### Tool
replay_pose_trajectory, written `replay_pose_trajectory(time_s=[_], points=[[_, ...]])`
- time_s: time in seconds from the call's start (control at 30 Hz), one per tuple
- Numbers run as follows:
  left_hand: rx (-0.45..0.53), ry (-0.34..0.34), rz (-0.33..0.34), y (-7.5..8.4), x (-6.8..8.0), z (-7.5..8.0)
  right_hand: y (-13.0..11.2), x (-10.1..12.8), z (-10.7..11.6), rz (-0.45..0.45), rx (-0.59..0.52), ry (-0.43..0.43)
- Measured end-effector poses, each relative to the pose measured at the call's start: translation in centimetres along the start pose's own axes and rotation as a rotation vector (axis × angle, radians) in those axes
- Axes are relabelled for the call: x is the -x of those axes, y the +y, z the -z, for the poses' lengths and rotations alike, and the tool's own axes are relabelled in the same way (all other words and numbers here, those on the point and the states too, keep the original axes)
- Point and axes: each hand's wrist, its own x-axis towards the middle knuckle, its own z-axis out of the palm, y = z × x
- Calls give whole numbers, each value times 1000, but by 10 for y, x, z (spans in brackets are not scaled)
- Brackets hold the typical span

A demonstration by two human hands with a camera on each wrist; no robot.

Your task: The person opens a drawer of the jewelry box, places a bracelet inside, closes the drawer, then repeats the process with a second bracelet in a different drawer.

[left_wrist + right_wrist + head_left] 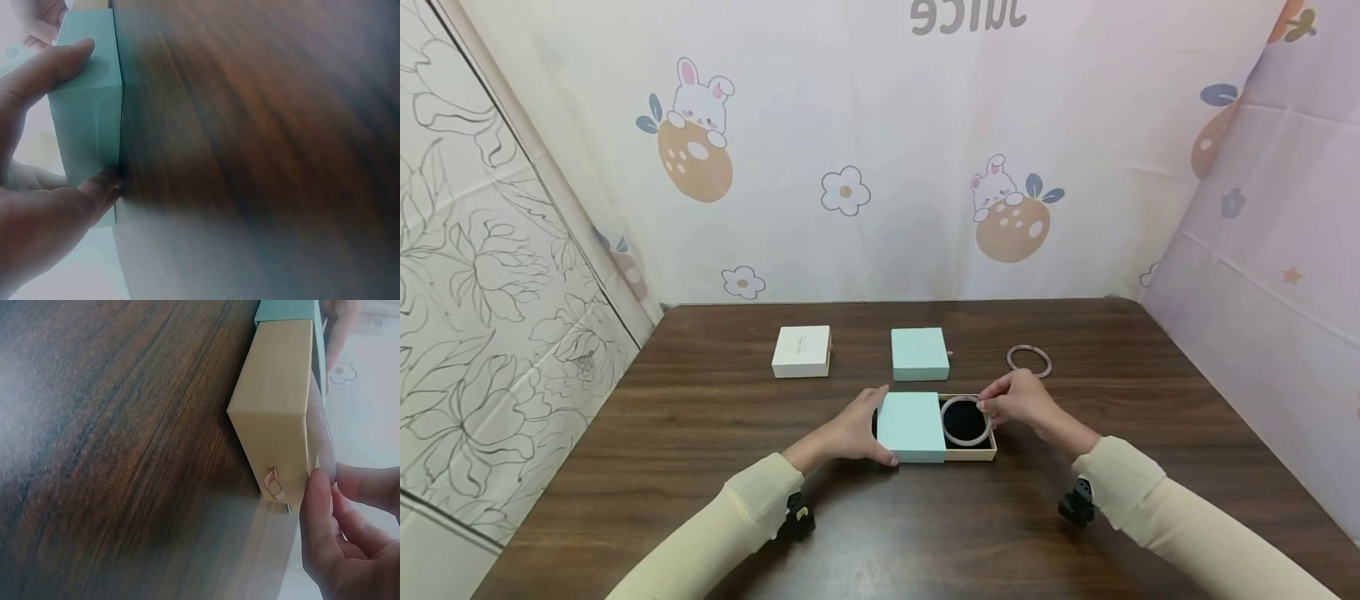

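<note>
A mint-green drawer box [912, 427] lies near the middle of the table, its cream inner drawer [972, 456] pulled out to the right. Round the left end of the box my left hand [856, 427] grips, thumb on the front side [97, 65] and fingers on the far side. A pale, glossy bangle [964, 442] is over the black lining of the drawer. My right hand [1017, 400] pinches its right edge between thumb and fingers; in the right wrist view, the bangle [323, 437] tilts up beside the drawer wall. A small ribbon loop [273, 484] hangs on the drawer's end.
Behind the drawer box stand a closed mint-green box [920, 354] and, further left, a white box [802, 352]. Another bangle [1013, 350] lies on the wooden table [715, 400], just beyond my right hand. A patterned curtain [880, 250] hangs behind the table.
</note>
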Motion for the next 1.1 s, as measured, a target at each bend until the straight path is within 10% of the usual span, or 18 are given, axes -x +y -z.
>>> replay_pose_trajectory(time_s=[0.67, 1.1], points=[[0, -6, 9, -1, -3, 1, -2, -1, -17, 307, 322, 106], [-3, -7, 8, -1, -2, 0, -3, -2, -29, 334, 473, 133]])
